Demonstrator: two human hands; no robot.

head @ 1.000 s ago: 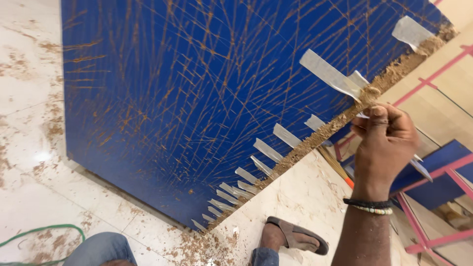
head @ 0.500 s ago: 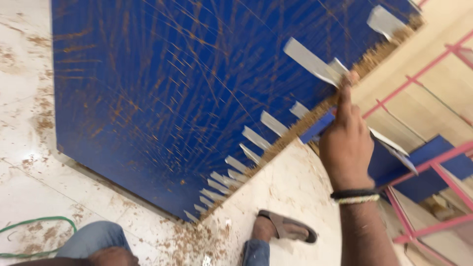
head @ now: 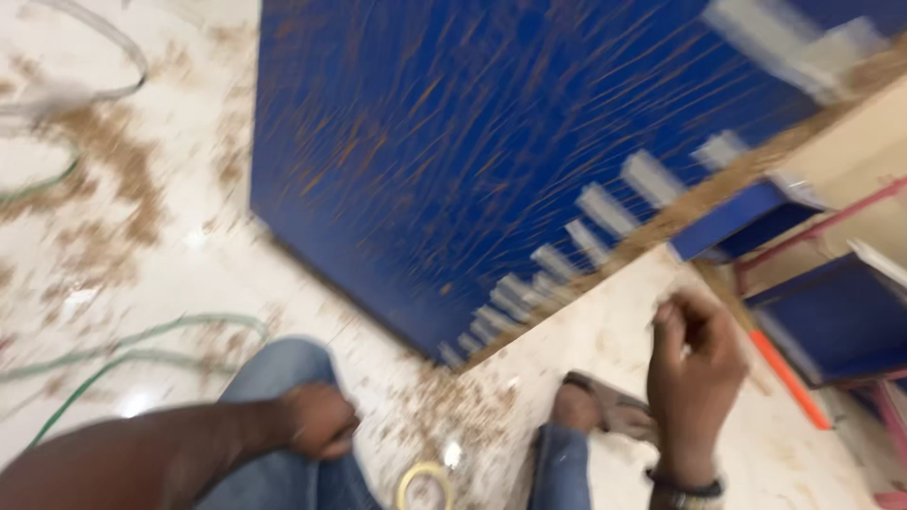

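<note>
**Right hand drawn back from the taped board edge**

The right hand (head: 694, 368), seen a second ago pinching a tape strip at the raw edge of the blue board (head: 491, 151), has been lowered and is now held in the air above the floor, well apart from that edge. Its fingers are curled loosely; whether anything is pinched in the grip cannot be told through the blur. The left hand (head: 316, 420), absent from the earlier views, has been brought in and is closed in a fist against the knee of the jeans (head: 283, 378). A roll of tape (head: 423, 484) is seen on the floor just beside that knee, touched by neither hand. From this it may be judged that one strip has been finished with.

The board is lying flat on the floor, its blue face streaked with brown, a row of pale tape strips (head: 605, 208) folded over its chipboard edge. The pale floor (head: 189, 246) is strewn with sawdust (head: 104, 179), and a green cable (head: 142, 345) is looped across it. A sandalled foot (head: 605, 411) is planted near the board's corner; more blue panels and a pink-red frame (head: 822, 227) are stacked at right.
</note>
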